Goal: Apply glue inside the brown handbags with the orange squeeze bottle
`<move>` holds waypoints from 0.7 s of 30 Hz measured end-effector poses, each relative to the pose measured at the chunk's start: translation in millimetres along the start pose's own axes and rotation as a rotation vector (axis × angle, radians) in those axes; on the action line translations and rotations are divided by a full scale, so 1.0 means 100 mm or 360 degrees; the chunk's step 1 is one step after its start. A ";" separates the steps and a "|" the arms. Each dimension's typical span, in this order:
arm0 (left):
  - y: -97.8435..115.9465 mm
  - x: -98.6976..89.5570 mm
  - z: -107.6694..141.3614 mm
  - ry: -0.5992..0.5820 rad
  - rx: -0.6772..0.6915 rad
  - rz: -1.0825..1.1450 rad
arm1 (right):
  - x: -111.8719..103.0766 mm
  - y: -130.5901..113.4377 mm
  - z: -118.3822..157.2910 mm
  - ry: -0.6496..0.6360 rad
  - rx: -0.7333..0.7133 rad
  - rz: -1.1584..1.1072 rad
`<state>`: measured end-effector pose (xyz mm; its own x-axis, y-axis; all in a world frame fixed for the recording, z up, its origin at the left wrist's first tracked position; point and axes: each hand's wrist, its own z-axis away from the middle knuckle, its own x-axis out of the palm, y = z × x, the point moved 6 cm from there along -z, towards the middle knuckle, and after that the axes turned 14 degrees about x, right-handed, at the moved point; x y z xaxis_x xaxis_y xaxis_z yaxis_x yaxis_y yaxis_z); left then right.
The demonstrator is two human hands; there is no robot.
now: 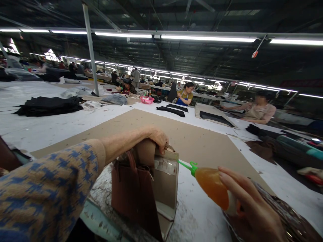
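A brown bag [136, 195] with its beige inner side showing stands at the near edge of the work surface. My left hand [158, 138] is closed on the bag's upper edge, fingers bent over the rim. Below those fingers a clear plastic pocket [165, 166] shows on the inner side. At the right, my right hand [248, 198] is wrapped round a squeeze bottle [212, 185] of amber liquid. The bottle lies nearly level, and its thin green nozzle points left, with the tip at the bag's top right edge.
Brown sheet material [202, 137] covers the middle of the white table [22, 90]. Black pieces [50, 106] are stacked at the left. A pink basket [147, 99] stands at the far edge. Two people work across the table. Dark rolled material [290, 144] lies at the right.
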<state>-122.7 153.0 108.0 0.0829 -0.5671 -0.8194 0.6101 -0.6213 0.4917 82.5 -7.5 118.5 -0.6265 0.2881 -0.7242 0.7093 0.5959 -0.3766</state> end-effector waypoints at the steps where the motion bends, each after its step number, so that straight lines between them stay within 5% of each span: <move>1: 0.01 0.01 0.00 -0.0031 -0.0009 -0.0001 | -0.02 0.02 0.00 0.0022 0.0023 -0.0015; 14: 0.13 0.07 0.06 -0.0165 -0.0036 -0.0052 | -0.02 0.15 -0.04 0.0093 0.0190 -0.0067; 21: 0.16 0.09 0.10 -0.0159 -0.0081 -0.0035 | 0.05 0.20 0.08 -0.0129 0.0312 -0.0050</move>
<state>-120.2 132.9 111.5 -0.0086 -0.6061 -0.7953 0.6502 -0.6077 0.4561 96.1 0.1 102.6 -0.6269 0.2054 -0.7515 0.7440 0.4440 -0.4994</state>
